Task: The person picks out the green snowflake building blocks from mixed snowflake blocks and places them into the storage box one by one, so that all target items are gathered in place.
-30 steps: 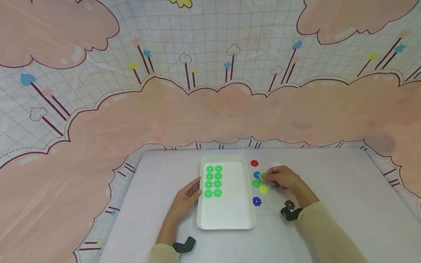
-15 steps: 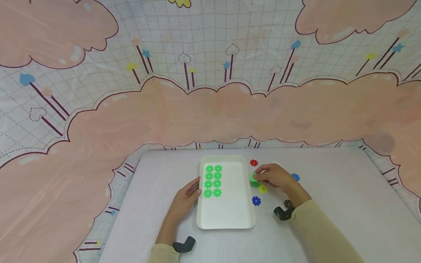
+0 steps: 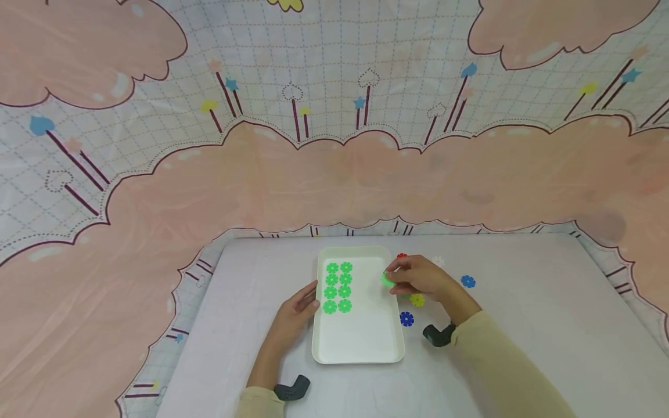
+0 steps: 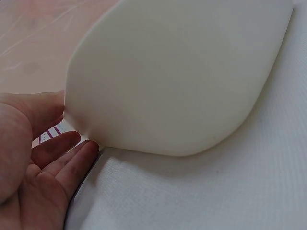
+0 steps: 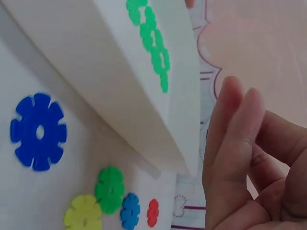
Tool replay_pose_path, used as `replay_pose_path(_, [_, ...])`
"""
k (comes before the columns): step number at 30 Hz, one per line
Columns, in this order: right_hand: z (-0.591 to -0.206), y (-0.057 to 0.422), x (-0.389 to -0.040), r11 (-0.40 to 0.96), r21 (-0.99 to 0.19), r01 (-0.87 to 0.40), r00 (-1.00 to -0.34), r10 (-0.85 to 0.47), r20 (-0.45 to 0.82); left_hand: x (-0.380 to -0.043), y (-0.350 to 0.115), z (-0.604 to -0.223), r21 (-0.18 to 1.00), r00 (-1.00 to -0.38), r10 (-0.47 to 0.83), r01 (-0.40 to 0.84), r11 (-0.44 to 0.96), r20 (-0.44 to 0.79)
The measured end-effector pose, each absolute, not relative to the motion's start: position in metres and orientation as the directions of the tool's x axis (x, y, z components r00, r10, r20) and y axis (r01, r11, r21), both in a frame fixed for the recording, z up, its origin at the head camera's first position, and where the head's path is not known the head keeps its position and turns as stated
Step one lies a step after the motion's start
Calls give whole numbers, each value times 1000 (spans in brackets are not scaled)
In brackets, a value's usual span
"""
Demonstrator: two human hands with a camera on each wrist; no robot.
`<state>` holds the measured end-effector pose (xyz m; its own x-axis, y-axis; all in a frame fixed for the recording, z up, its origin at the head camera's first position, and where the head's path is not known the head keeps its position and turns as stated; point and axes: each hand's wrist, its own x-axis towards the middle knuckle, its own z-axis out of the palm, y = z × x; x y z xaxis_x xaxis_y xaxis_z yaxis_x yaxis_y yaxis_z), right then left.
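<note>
My right hand (image 3: 420,276) pinches a bright green snowflake disc (image 3: 387,280) above the right rim of a white tray (image 3: 360,342). In the right wrist view, thumb and fingers come together and the disc is hidden behind them. Along the tray's left half, several bright green discs (image 3: 344,291) lie in two columns. My left hand (image 3: 295,319) holds the tray's left edge; in the left wrist view the thumb is at the rim and the fingertips touch lower on the wall.
Right of the tray lie a dark blue disc (image 3: 406,319), a yellow disc (image 3: 417,300), a darker green disc (image 5: 110,190), a red disc (image 5: 152,212) and a lighter blue disc (image 3: 468,281). A whitish disc (image 3: 438,262) sits farther back.
My right hand has carried the green disc leftward from among the loose discs to the tray's right rim. The lighter blue disc at right is uncovered. My left hand stays put.
</note>
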<state>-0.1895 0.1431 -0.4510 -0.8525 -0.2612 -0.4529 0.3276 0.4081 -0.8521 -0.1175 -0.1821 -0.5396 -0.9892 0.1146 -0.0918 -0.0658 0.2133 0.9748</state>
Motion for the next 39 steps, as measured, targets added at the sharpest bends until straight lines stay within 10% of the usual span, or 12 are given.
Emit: replay_pose_path(39, [-475,38,-180,581,-800,149,-814,-388,-433,-117,-182,-539,983,-987,128,-78,169,-100])
